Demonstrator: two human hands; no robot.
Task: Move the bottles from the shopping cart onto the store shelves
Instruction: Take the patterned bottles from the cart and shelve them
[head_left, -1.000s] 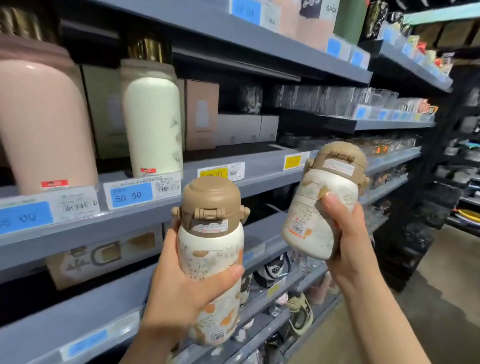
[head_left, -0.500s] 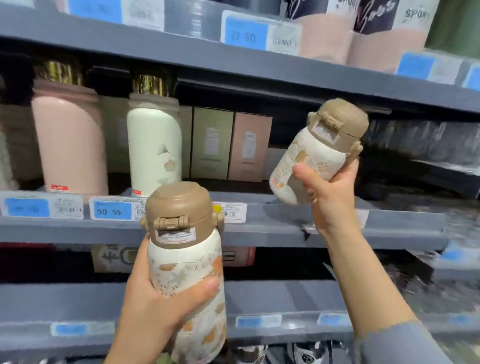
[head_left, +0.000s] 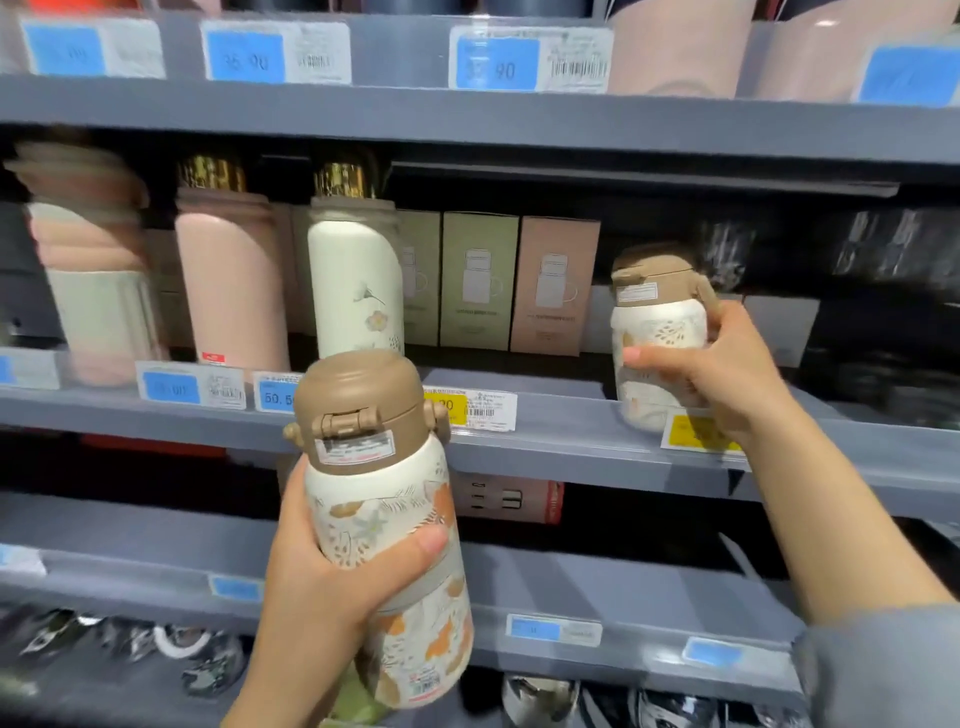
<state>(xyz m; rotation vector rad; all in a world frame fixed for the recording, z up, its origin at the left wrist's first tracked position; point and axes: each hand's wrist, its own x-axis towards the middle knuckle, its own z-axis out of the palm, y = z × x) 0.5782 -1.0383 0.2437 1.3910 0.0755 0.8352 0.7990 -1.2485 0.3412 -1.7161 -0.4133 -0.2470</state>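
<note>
Right hand (head_left: 727, 374) is gripping a floral bottle (head_left: 657, 338) upright, cap up, at the middle shelf (head_left: 561, 441); blur hides whether its base is touching. Left hand (head_left: 332, 587) is wrapping a second floral bottle (head_left: 384, 525), long axis near vertical, held in front of the shelves.
</note>
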